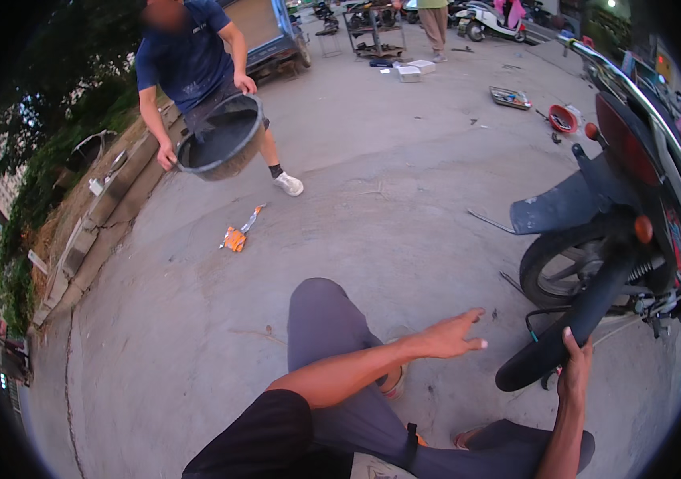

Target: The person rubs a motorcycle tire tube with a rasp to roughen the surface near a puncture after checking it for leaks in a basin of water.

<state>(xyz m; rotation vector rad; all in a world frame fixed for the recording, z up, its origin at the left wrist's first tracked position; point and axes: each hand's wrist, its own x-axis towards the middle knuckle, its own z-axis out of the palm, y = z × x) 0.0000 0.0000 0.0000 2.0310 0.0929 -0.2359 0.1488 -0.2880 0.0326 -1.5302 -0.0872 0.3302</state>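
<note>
My right hand (576,363) grips a smooth, black, rounded inner tube (552,351), its thumb lying on top and its other fingers mostly hidden. The tube slants up to the rear wheel (568,267) of a motorcycle (647,160). A thin dark hose (530,321) with a greenish part lies against the tube's left side. My left hand (448,335) reaches across in front of my knee, fingers stretched and apart. It holds nothing and stays a short way left of the tube.
Ahead on the left, a person in a dark blue shirt carries a wide black basin (225,140) with both hands. An orange wrapper (234,238) lies on the concrete. Farther off are a tool tray (509,97), a red bowl (562,119) and a metal cart (374,36). A metal rod (490,221) lies beside the mudguard.
</note>
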